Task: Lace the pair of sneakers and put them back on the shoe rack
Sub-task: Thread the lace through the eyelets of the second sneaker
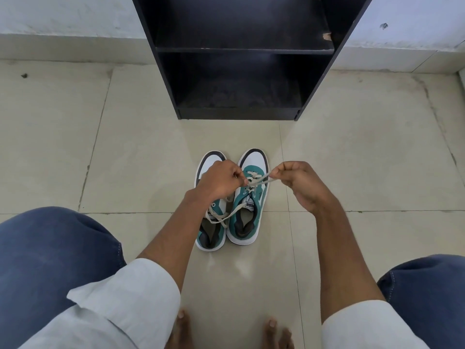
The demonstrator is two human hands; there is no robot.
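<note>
1. A person squatted on a tiled floor (352,172), knees in blue trousers at either side and bare toes at the bottom edge of the view.
2. 2 teal-and-white sneakers stood side by side on the floor, touching along their inner edges, toes pointing toward a black shoe rack (241,49).
3. The rack stood against the wall, well apart from the shoes, with 2 open shelves visible.
4. The left sneaker (211,235) was partly hidden under the left forearm; a loose lace lay over its tongue.
5. The right sneaker (247,210) had a pale lace (254,183) threaded through its front eyelets, with the rear eyelets unlaced.
6. The left hand (221,181) was closed in a pinch on one end of that lace, over the gap between the 2 shoes.
7. The right hand (295,180) was likewise curled, thumb and forefinger pinching the other end, just right of the shoe's toe.
8. The 2 lace ends ran up from the eyelets to the hands and crossed between them.
9. Both forearms were bare, with white sleeves (120,293) rolled near the elbows.
</note>
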